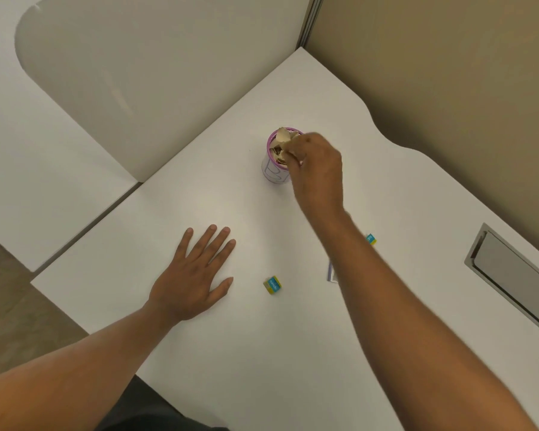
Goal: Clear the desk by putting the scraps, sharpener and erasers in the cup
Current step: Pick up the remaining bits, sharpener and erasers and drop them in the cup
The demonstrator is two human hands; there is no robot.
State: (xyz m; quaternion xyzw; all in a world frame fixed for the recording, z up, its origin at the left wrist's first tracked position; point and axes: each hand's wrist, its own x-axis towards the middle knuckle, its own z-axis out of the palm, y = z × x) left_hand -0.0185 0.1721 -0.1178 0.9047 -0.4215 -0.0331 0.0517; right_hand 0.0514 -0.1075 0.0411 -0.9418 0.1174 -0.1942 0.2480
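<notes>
Right hand [316, 164] sits over the far-side cup [276, 164], fingertips bunched together on brown paper scraps [283, 140] that heap above the purple rim — pressing or releasing, cannot tell which. Left hand [195, 276] lies flat on the white desk [262, 353], fingers spread, holding nothing. The scraps look light, crumpled and springy; they will likely push back up, so press from the top centre and keep the cup from tipping, as it seems thin and light. Near eraser [273, 285] lies just right of the left hand — a small, firm, grippy block, best pinched across its short sides. A second eraser [371, 238] peeks out beside the right forearm. A pale flat object [332, 273] is mostly hidden under that arm; possibly the sharpener, not certain.
</notes>
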